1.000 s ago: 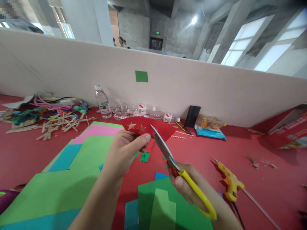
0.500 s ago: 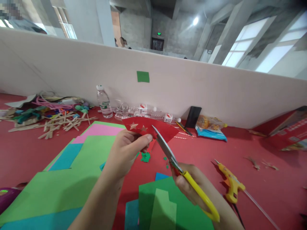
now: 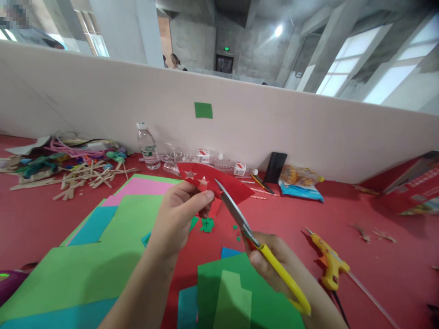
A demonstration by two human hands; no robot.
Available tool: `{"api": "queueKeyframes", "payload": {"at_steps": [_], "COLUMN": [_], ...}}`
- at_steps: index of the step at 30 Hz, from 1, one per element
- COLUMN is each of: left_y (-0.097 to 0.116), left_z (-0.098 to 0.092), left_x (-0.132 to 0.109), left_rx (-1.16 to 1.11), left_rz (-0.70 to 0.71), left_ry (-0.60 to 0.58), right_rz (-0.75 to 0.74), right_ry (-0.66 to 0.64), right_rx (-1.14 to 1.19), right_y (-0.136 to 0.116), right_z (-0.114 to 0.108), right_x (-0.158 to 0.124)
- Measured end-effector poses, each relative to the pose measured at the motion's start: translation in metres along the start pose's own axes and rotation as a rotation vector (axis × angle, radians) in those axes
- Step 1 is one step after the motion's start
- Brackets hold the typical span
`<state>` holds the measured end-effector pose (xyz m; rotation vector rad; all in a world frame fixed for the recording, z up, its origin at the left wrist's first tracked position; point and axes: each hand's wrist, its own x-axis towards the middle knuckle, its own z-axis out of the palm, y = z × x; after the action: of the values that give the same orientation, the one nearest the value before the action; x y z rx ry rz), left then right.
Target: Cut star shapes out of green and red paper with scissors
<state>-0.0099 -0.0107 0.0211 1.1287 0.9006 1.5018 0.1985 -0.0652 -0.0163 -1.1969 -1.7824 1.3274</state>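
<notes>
Between thumb and fingers, my left hand (image 3: 185, 205) pinches a piece of red paper (image 3: 236, 183) with star-shaped holes cut through its left part. My right hand (image 3: 269, 260) is closed round yellow-handled scissors (image 3: 236, 214), blades pointing up and to the left. The blades lie at the paper's near edge, just right of my left thumb; whether they cut into it at this instant I cannot tell. Below the hands, small green paper scraps (image 3: 207, 225) lie on the red table (image 3: 363, 292).
Green, pink and blue sheets (image 3: 137, 219) cover the left side, with a dark green sheet (image 3: 274, 292) in front. A yellow glue gun (image 3: 329, 262) lies at right. Along the white partition (image 3: 308, 132) are a water bottle (image 3: 148, 148), a black phone (image 3: 275, 167), a snack packet (image 3: 301, 185) and wooden sticks (image 3: 99, 173).
The red paper has tilted a little in my left hand, its starred end rising slightly. The scissors stay at its near edge, almost unmoved.
</notes>
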Motion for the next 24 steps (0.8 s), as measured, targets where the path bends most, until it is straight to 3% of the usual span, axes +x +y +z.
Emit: {"api": "queueKeyframes", "payload": {"at_steps": [9,15,24], "left_y": [-0.004,-0.006,-0.004], "left_z": [-0.002,0.006,0.007], "left_x": [0.003,0.001,-0.002], "left_rx": [-0.029,-0.056,-0.023], "left_rz": [0.029,-0.022,0.117], "left_ry": [0.061,-0.062,0.100], "right_rz": [0.023,-0.045,-0.043], "right_ry": [0.016,0.075,0.052], "right_rx": [0.061,0.058,0.039], "right_y": [0.007,0.025,0.031], "right_z": [0.007,0.019,0.020], "right_x": [0.002,0.009,0.008]}}
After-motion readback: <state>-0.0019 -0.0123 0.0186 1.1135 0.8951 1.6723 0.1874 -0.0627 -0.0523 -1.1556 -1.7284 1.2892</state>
